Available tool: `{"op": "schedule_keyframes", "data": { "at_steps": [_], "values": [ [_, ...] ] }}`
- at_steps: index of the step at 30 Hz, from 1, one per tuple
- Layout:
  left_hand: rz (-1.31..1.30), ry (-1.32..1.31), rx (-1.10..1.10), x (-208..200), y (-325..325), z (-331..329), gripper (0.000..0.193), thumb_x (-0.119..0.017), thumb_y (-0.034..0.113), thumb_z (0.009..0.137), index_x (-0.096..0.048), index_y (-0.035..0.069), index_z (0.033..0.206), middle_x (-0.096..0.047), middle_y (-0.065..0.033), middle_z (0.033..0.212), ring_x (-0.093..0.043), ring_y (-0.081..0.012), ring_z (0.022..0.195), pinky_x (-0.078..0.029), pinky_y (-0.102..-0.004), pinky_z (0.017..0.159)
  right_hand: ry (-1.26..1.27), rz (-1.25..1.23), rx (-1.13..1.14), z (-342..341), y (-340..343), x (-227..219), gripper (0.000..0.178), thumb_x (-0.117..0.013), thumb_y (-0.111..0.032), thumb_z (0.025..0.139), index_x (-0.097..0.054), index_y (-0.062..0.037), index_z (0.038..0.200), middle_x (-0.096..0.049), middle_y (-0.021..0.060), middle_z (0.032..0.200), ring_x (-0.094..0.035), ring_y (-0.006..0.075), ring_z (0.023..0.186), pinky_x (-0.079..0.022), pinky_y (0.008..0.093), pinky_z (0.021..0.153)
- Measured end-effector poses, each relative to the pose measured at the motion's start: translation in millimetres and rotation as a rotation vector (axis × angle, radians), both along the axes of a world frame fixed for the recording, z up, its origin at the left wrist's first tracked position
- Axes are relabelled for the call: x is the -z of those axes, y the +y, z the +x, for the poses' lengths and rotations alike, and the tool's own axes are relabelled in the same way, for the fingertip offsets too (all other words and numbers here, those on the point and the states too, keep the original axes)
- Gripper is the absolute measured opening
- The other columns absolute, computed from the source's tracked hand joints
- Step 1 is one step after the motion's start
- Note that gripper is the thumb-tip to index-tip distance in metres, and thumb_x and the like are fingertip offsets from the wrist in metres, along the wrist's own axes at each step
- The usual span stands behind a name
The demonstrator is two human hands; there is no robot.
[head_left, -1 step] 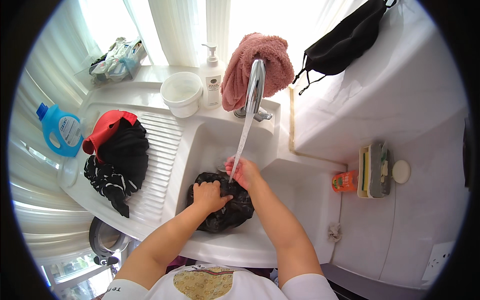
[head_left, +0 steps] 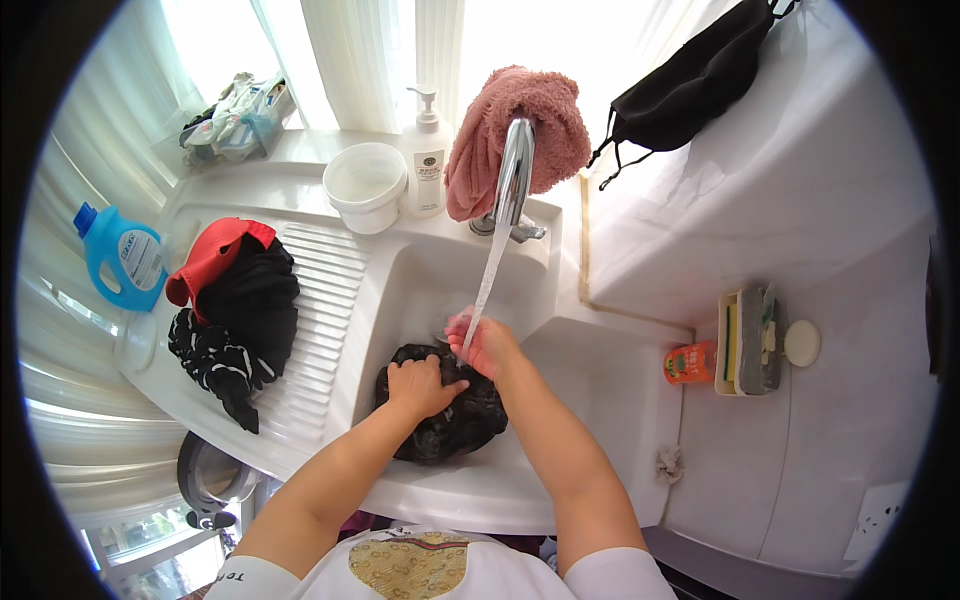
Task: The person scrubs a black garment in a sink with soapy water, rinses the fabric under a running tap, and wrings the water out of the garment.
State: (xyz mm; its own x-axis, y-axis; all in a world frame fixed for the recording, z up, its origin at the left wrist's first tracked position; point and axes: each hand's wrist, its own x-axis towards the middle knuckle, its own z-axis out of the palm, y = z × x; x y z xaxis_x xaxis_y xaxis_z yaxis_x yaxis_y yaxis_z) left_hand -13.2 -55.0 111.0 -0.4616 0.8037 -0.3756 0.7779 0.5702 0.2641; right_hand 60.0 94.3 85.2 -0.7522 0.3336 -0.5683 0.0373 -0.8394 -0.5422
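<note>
A wet, bunched black cloth garment (head_left: pixel 452 428) lies in the white sink (head_left: pixel 590 400). My left hand (head_left: pixel 421 386) rests on it from above, fingers curled over its far side and thumb pointing right. Beyond the cloth's right part, my right hand (head_left: pixel 483 345) is turned palm up with its fingers loosely bent and nothing in them. A stream of water (head_left: pixel 488 272) falls from the chrome faucet (head_left: pixel 514 175) onto that palm. Folds of the cloth under my left palm are hidden.
On the ribbed drainboard (head_left: pixel 322 330) lie a red-and-black cap (head_left: pixel 225 262) and black clothes (head_left: pixel 250 310). Behind stand a white tub (head_left: pixel 364 190) and a pump bottle (head_left: pixel 427 165). A pink towel (head_left: pixel 475 150) hangs over the faucet. Blue detergent bottle (head_left: pixel 122 260) at left; sponge holder (head_left: pixel 748 340) at right.
My right hand has shifted very slightly left under the running water. My left hand stays on the black garment, its thumb a little more raised.
</note>
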Motion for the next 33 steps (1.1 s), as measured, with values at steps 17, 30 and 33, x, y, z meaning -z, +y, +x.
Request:
{"op": "schedule_keyframes", "data": {
  "at_steps": [17, 30, 33],
  "values": [
    [0.144, -0.105, 0.198, 6.4, -31.3, -10.8, 0.077, -0.057, 0.065, 0.077, -0.048, 0.013, 0.133, -0.059, -0.0122, 0.111, -0.05, -0.0298, 0.11, -0.027, -0.0504, 0.102, -0.527, 0.998, -1.523, 186.5, -38.6, 40.0, 0.045, -0.051, -0.033, 0.095, -0.05, -0.0053, 0.13, -0.054, 0.0176, 0.129, -0.055, 0.0296, 0.114, -0.045, 0.0423, 0.094],
    [0.27, -0.054, 0.406, -16.2, -47.0, 4.5, 0.059, -0.068, 0.054, 0.07, -0.063, 0.018, 0.116, -0.062, -0.0085, 0.096, -0.056, -0.0271, 0.099, -0.035, -0.0452, 0.093, 0.028, -0.214, 0.367, -48.2, -13.8, 5.6, 0.043, -0.042, -0.028, 0.098, -0.043, 0.0068, 0.124, -0.048, 0.0224, 0.123, -0.048, 0.0361, 0.116, -0.037, 0.0455, 0.104],
    [0.285, -0.11, 0.373, -9.1, -47.0, -0.7, 0.062, -0.067, 0.055, 0.071, -0.06, 0.017, 0.12, -0.061, -0.0107, 0.1, -0.054, -0.0282, 0.103, -0.031, -0.0495, 0.099, 0.028, -0.241, 0.489, -80.2, -4.9, 8.8, 0.053, -0.044, -0.028, 0.097, -0.031, 0.005, 0.136, -0.027, 0.0262, 0.143, -0.031, 0.0393, 0.132, -0.022, 0.0475, 0.113]
  ]
}}
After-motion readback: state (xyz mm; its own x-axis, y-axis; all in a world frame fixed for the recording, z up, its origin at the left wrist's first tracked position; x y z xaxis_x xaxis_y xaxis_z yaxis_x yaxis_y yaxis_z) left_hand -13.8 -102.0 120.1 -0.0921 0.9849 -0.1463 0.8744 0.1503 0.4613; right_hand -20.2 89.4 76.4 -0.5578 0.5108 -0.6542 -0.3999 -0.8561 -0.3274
